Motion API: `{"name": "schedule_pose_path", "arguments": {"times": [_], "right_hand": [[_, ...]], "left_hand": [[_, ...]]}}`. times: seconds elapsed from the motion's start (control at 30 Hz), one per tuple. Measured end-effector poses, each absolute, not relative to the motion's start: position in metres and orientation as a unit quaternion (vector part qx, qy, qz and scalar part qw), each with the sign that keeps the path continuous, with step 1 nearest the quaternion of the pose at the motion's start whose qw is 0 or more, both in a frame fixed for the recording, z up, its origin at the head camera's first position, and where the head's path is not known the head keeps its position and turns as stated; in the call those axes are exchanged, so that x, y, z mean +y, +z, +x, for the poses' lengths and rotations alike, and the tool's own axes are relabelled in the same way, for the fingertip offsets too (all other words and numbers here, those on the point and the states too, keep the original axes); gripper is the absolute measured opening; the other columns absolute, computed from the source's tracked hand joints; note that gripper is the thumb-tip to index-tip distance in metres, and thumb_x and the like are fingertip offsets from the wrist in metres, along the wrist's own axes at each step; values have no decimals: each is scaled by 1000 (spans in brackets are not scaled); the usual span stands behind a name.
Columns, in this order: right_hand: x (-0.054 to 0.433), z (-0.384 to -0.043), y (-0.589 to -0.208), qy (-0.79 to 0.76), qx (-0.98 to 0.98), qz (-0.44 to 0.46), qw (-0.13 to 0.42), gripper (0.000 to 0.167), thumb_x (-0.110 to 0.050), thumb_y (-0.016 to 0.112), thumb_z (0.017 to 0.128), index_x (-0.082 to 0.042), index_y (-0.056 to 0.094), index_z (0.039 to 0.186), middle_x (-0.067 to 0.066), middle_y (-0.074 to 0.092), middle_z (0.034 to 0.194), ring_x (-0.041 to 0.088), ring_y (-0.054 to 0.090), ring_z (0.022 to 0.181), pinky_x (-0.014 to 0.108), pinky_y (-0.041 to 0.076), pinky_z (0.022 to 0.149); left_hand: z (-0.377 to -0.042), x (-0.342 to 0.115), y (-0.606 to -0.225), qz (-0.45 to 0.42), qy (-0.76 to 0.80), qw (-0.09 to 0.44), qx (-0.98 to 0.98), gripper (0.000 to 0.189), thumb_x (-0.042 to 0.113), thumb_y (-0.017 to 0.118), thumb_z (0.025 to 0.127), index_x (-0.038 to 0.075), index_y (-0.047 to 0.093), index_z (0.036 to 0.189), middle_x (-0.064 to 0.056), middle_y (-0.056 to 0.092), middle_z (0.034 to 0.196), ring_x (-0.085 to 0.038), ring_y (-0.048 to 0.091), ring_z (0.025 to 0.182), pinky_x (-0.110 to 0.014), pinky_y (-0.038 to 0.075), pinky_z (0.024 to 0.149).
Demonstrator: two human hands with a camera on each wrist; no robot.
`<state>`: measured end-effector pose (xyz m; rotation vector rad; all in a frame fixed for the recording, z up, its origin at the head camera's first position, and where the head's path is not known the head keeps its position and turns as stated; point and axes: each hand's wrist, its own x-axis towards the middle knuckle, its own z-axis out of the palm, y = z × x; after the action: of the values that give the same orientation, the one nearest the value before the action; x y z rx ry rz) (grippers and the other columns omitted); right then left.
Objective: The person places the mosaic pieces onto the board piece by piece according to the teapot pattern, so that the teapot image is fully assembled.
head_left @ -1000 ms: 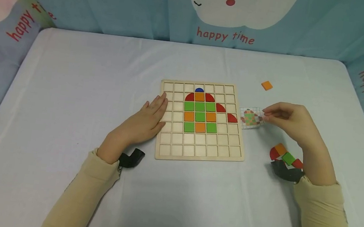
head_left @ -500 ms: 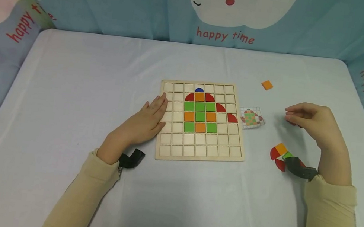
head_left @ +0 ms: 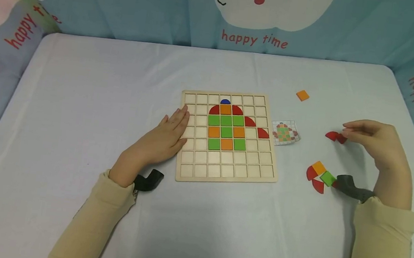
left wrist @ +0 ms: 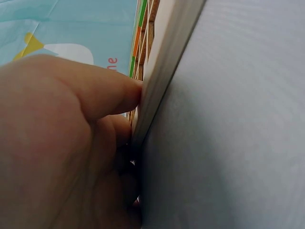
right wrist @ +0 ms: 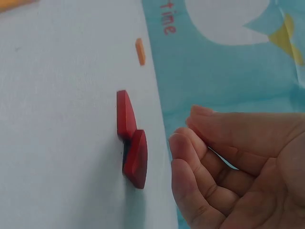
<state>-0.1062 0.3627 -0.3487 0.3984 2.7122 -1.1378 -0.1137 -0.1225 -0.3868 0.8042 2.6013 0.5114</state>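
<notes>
My left hand [head_left: 163, 139] rests with extended fingers along the left edge of a wooden grid board [head_left: 224, 182]. In the left wrist view, the thumb [left wrist: 114, 90] touches the board's rim [left wrist: 167, 57]. Green and orange squares, red quarter-circles and a blue half-circle [head_left: 225, 101] sit in the board's cells. My right hand [head_left: 379, 142] hovers with loosely bent fingers and nothing between them. Just beside its fingertips lie two red quarter-circle pieces [head_left: 331, 136], one leaning on the other in the right wrist view. A small printed pattern card [head_left: 285, 132] lies against the board's right side.
Red pieces [head_left: 317, 186], an orange square [head_left: 318, 167] and a green square [head_left: 328, 178] lie bunched near the right wrist's black camera mount [head_left: 351, 188]. Farther back is a lone orange square [head_left: 303, 95]. A blue printed curtain [head_left: 129, 5] surrounds the white table.
My right hand has left the pattern card and moved right, past the two red quarter-circles that now show. More of the bunched pieces is uncovered. The left hand stays on the board.
</notes>
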Motion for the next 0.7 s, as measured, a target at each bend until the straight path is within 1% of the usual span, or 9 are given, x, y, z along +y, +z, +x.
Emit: {"name": "schedule_pose_path", "arguments": {"times": [0.1, 0.3, 0.37, 0.5, 0.53, 0.57, 0.6, 0.67, 0.7], "right_hand": [[366, -106, -350, -389, 905, 147, 84, 38, -36, 64, 89, -10, 64, 117, -28, 58, 81, 7, 43, 93, 53, 28, 94], [371, -107, -355, -386, 904, 165, 85, 48, -40, 64, 88, -4, 59, 121, -29, 57, 80, 8, 42, 94, 58, 27, 97], [374, -107, -359, -388, 901, 173, 86, 47, -40, 65, 88, -6, 60, 120, -28, 57, 79, 6, 45, 91, 56, 28, 98], [396, -113, -378, -390, 897, 183, 94, 45, -42, 66, 86, -11, 62, 119, -24, 62, 83, 2, 53, 86, 42, 33, 95], [401, -115, -383, -391, 897, 184, 94, 45, -42, 67, 86, -13, 63, 120, -22, 63, 85, 2, 55, 85, 34, 36, 93], [403, -116, -385, -387, 899, 179, 95, 47, -41, 66, 86, -10, 61, 121, -23, 63, 86, 2, 55, 86, 33, 37, 91], [406, -117, -388, -389, 899, 178, 95, 44, -40, 66, 86, -12, 62, 120, -22, 64, 87, 1, 55, 85, 25, 39, 86], [404, -116, -387, -390, 900, 172, 92, 40, -38, 66, 87, -12, 63, 118, -23, 64, 86, 0, 55, 84, 19, 39, 79], [399, -115, -384, -389, 901, 168, 93, 40, -36, 66, 88, -10, 62, 118, -24, 63, 84, 1, 54, 85, 20, 39, 79]], "left_hand": [[-114, -123, -388, 285, 180, 186, 923, 64, 22, 38, 101, -4, 4, 148, -16, -9, 156, -27, -5, 143, -47, 3, 114], [-115, -123, -390, 286, 179, 184, 923, 65, 22, 39, 101, -4, 3, 148, -16, -9, 156, -28, -5, 143, -47, 3, 114], [-115, -123, -390, 285, 180, 184, 923, 65, 22, 39, 101, -4, 3, 148, -15, -9, 156, -27, -5, 143, -47, 3, 114], [-115, -123, -390, 284, 181, 184, 923, 65, 22, 39, 101, -4, 3, 148, -16, -9, 156, -28, -5, 143, -47, 3, 114], [-115, -123, -389, 284, 181, 184, 923, 64, 22, 38, 101, -5, 4, 148, -16, -9, 156, -28, -5, 143, -47, 3, 114], [-115, -123, -389, 285, 182, 184, 923, 64, 21, 39, 101, -5, 4, 148, -16, -8, 156, -28, -5, 143, -48, 3, 114], [-115, -123, -389, 285, 182, 184, 923, 64, 21, 39, 101, -5, 4, 148, -16, -8, 156, -28, -5, 143, -48, 3, 114], [-115, -123, -389, 284, 181, 184, 923, 65, 21, 39, 101, -5, 3, 148, -16, -8, 156, -28, -5, 143, -47, 3, 114], [-115, -123, -389, 283, 181, 183, 924, 65, 21, 39, 101, -5, 3, 148, -16, -9, 156, -28, -5, 143, -47, 3, 114]]}}
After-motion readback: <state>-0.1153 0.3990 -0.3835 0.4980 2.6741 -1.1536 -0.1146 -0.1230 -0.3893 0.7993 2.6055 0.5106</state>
